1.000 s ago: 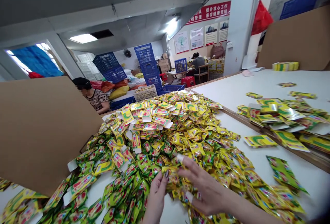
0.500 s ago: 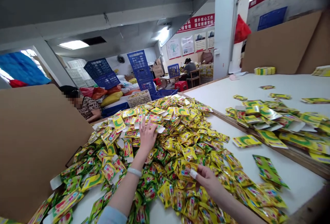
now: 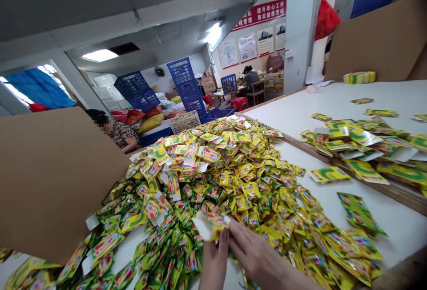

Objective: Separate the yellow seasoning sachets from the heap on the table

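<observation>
Low in the middle of the head view, my left hand (image 3: 216, 251) is closed around a small yellow and red carton (image 3: 213, 224), whose white flap sticks out to the left. At the carton's right end, the fingers of my right hand (image 3: 245, 242) are pressed together, with white wrapping at one fingertip. Whatever lies between those fingers is hidden. Around both hands spreads a heap of small yellow packets (image 3: 280, 207) and green packets (image 3: 170, 241). More flat yellow cartons (image 3: 210, 154) lie on top of the heap behind my hands.
A cardboard sheet (image 3: 60, 179) stands on the left. A wooden strip (image 3: 296, 144) divides the white table; cartons (image 3: 363, 141) are piled beyond it. One green packet (image 3: 358, 210) lies apart at right. Blue crates (image 3: 185, 85) and two seated people are farther back.
My left hand has come back from the top of the heap with a carton. The right hand, earlier pinching a yellow packet, has moved left and met the carton. The view has shifted slightly.
</observation>
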{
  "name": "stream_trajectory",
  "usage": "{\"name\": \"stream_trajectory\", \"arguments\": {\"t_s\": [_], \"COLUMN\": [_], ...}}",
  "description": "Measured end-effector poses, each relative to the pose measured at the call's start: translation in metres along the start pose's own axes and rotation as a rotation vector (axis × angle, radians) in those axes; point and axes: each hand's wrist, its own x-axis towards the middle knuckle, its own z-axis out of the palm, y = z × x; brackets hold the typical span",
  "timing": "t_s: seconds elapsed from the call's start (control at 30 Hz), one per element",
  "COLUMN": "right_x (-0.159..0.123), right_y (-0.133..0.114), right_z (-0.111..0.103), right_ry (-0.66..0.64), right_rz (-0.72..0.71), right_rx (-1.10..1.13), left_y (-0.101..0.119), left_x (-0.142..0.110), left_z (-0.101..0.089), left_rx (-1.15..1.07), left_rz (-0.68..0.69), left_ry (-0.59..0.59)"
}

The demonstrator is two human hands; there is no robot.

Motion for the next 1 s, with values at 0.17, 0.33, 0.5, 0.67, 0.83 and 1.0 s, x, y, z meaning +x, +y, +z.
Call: {"name": "stream_trajectory", "arguments": {"t_s": [0.17,0.33,0.5,0.67,0.83,1.0], "right_x": [0.009,0.051,0.075,0.072,0.064,0.061], "right_y": [-0.012,0.006,0.015,0.013,0.011,0.008], "right_z": [-0.032,-0.080,-0.079,-0.095,-0.098,-0.092], "right_ry": [-0.071,0.014,-0.069,-0.480,-0.585,-0.673], "right_rz": [0.000,0.594,0.357,0.299,0.282,0.233], "right_rx": [0.320,1.080,0.941,0.689,0.534,0.416], "left_y": [0.001,0.003,0.009,0.005,-0.006,-0.015], "left_x": [0.003,-0.007,-0.020,-0.029,-0.031,-0.034], "left_z": [-0.022,-0.024,-0.016,-0.014,-0.003,0.004], "left_rx": [-0.410,-0.450,-0.353,-0.323,-0.315,-0.331], "left_rz": [-0.191,-0.253,-0.282,-0.168,-0.235,-0.199], "left_ry": [0.233,-0.012,-0.239,-0.371,-0.508,-0.454]}}
